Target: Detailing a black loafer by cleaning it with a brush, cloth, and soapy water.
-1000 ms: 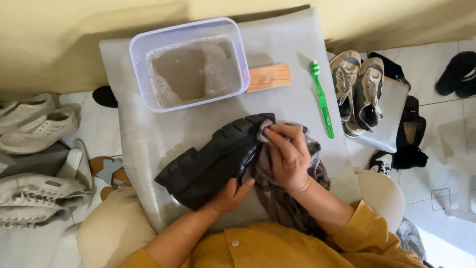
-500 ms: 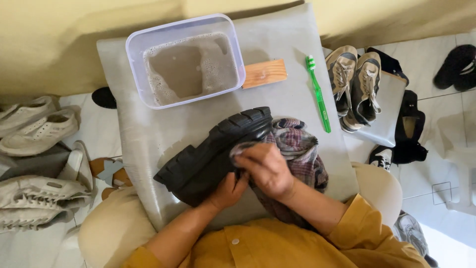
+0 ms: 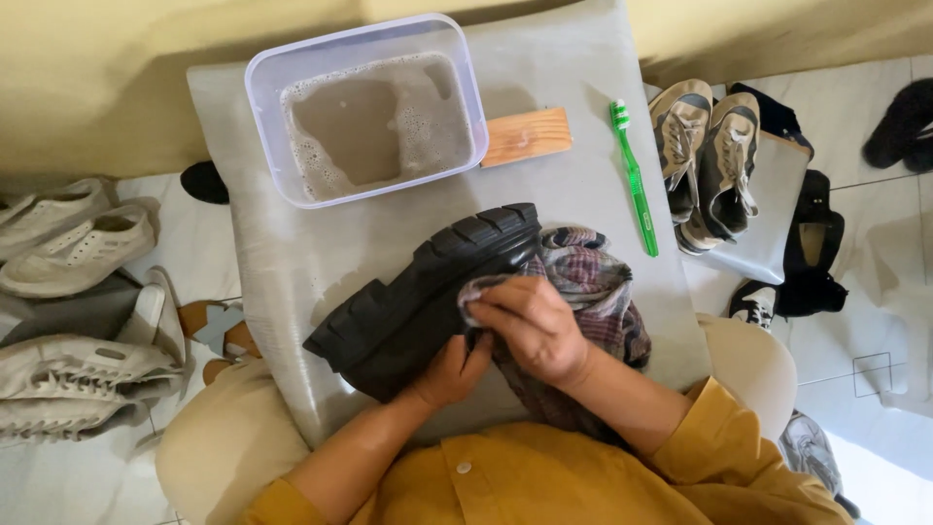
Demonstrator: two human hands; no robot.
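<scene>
A black chunky-soled shoe [image 3: 418,297] lies on its side on a grey board [image 3: 282,262] across my lap. My left hand [image 3: 449,371] grips the shoe from below, near its opening. My right hand [image 3: 533,329] is closed on a plaid cloth [image 3: 598,282] and presses a fold of it against the shoe's side. The rest of the cloth bunches to the right of the shoe and under my right wrist.
On the board stand a clear tub of murky soapy water [image 3: 367,112], a wooden brush back [image 3: 526,136] and a green toothbrush [image 3: 634,180]. White shoes [image 3: 73,238] lie on the floor at left. Worn sneakers [image 3: 708,160] and dark shoes [image 3: 812,258] sit at right.
My right hand has slid the cloth from the shoe's toe end down toward its middle, closer to my body. The shoe stays in my left hand.
</scene>
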